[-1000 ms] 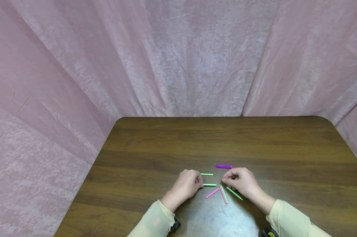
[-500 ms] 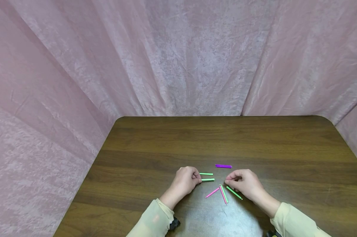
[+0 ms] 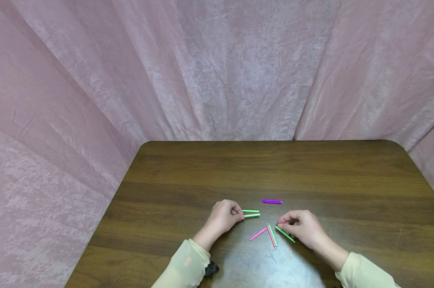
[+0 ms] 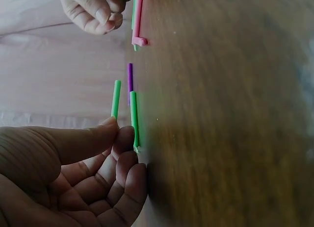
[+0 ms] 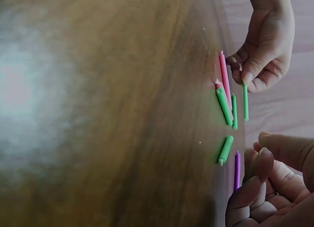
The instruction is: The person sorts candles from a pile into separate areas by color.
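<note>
Several slim, waxy-looking sticks, green, pink and purple, are lying on a brown wood-grain table before draped, velvety pink curtains. The left hand is pinching one green stick beside another; the right hand is hovering near a third green stick, its fingers loosely bent, apparently holding nothing.

Surface is offering broad passage along far edge, toward both far corners. Purple sticks are blocking low route; nearer, pink sticks and green sticks are obstructing space between left hand and right hand (bare strip is separating them from purple).
</note>
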A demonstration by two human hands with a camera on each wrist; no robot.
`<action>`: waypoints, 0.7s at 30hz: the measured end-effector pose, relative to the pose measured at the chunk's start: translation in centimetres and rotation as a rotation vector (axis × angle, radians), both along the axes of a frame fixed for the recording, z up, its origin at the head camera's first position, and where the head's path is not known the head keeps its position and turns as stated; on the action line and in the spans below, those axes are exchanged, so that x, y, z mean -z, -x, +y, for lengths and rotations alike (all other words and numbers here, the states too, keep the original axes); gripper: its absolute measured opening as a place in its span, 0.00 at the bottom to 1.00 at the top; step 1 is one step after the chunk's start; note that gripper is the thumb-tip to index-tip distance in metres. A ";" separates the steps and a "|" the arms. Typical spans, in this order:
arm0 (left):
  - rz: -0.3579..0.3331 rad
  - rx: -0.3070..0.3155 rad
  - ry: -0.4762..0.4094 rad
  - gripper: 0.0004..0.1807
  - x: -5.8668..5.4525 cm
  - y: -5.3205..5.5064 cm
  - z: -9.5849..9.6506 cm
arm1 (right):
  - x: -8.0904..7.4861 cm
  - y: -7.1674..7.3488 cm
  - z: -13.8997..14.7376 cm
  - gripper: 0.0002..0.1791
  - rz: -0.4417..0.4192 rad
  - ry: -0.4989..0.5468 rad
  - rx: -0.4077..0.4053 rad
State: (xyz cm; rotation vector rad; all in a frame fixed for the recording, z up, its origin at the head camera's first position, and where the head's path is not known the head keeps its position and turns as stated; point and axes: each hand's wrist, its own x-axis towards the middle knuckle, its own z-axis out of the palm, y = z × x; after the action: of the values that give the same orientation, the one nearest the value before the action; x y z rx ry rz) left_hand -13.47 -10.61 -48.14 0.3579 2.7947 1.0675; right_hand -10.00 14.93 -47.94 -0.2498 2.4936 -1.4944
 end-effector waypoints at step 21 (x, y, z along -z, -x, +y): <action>-0.033 0.036 0.002 0.06 0.2 1.1 -0.7 | 0.7 -1.8 0.8 0.05 0.063 -0.140 0.085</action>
State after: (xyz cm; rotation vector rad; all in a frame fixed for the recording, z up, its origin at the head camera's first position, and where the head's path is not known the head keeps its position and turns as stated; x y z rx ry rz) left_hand -14.56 -11.30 -48.34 0.3848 2.7493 1.0534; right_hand -8.25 15.75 -48.67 -0.1722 2.6760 -1.3539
